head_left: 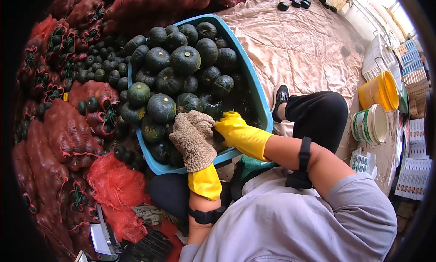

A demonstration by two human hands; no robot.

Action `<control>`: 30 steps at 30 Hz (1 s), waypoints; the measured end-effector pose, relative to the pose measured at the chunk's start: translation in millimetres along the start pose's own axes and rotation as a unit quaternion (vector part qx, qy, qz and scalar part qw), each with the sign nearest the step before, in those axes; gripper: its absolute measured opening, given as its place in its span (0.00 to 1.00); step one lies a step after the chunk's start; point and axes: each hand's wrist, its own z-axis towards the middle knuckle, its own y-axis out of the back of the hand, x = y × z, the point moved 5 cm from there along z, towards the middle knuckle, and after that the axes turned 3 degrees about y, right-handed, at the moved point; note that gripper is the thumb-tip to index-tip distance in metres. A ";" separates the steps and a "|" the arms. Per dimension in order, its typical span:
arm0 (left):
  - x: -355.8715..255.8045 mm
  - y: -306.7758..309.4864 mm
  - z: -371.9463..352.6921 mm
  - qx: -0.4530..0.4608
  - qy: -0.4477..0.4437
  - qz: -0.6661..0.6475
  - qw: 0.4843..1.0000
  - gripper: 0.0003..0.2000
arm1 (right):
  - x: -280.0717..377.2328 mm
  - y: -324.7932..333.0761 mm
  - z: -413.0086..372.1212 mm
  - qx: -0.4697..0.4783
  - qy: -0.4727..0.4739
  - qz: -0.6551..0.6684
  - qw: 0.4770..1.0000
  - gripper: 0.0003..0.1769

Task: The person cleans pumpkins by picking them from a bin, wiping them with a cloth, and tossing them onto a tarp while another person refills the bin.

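A light blue tub in front of me holds water and a heap of dark green kabocha squash. My left hand wears a fuzzy brown mitt over a yellow rubber glove. Its fingers curl down inside the tub's near side, beside a squash. Close to its right, my right hand in a yellow rubber glove has its fingers curled in toward the mitt. Whatever lies between the two hands is mostly hidden by the gloves. Another squash sits just beyond the hands.
Red mesh sacks of squash crowd the left, with loose squash among them. On the right stand a yellow bucket, a white bucket and white crates. Several squash lie on the far floor sheet.
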 end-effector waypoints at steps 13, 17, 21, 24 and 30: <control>-50.4 19.9 -5.9 -0.013 0.117 -0.299 0.947 0.23 | -145.2 140.8 -97.3 -0.285 -0.006 0.867 0.409 0.25; -35.5 15.3 0.2 -0.021 0.214 -0.385 0.897 0.09 | -411.5 296.7 -249.8 -0.616 -0.046 0.738 0.273 0.20; -31.8 5.1 1.6 -0.049 0.267 -0.437 0.857 0.11 | -500.7 371.9 -302.6 -0.582 -0.076 0.444 0.677 0.22; -54.9 22.0 -2.5 -0.075 0.106 -0.204 0.970 0.06 | -412.2 349.7 -261.3 -0.643 -0.197 0.423 0.607 0.21; -24.0 4.1 -2.7 -0.006 0.132 -0.349 0.928 0.11 | -165.5 234.1 -108.1 -0.228 -0.025 0.418 0.879 0.20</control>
